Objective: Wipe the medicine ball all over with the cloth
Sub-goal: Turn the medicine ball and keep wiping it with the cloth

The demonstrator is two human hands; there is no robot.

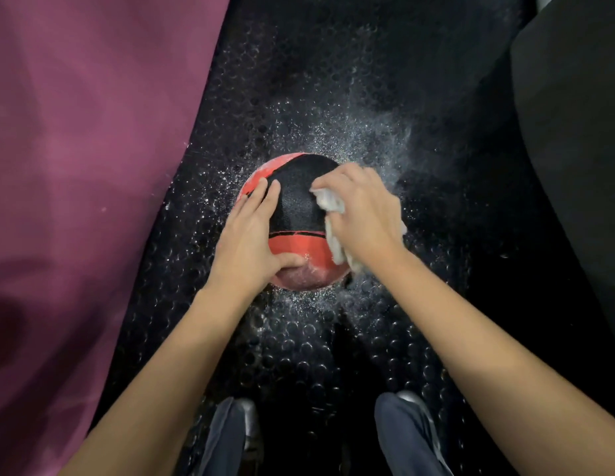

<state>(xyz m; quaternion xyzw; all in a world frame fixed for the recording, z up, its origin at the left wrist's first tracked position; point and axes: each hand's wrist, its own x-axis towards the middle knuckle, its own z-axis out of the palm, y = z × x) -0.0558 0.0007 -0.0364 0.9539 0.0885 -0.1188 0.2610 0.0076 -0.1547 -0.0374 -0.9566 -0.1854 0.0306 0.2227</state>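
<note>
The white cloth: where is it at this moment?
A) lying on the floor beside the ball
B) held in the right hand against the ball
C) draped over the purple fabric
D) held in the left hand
B: the right hand grips the bunched white cloth against the medicine ball, while the left hand only steadies it.

The medicine ball (300, 214) sits on the studded floor mat (333, 80), about midway across the view. The left hand (245, 242) lies on the ball's left side, fingers spread over its top and thumb across its near face. The right hand (362, 211) is on the ball's right side, gripping the cloth (333, 218) (bunched between palm and ball) against its surface. A fabric sheet (75, 166) lies to the left of the mat. The person's knees (407, 438) are at the near edge, behind both forearms, well apart from the ball.
</note>
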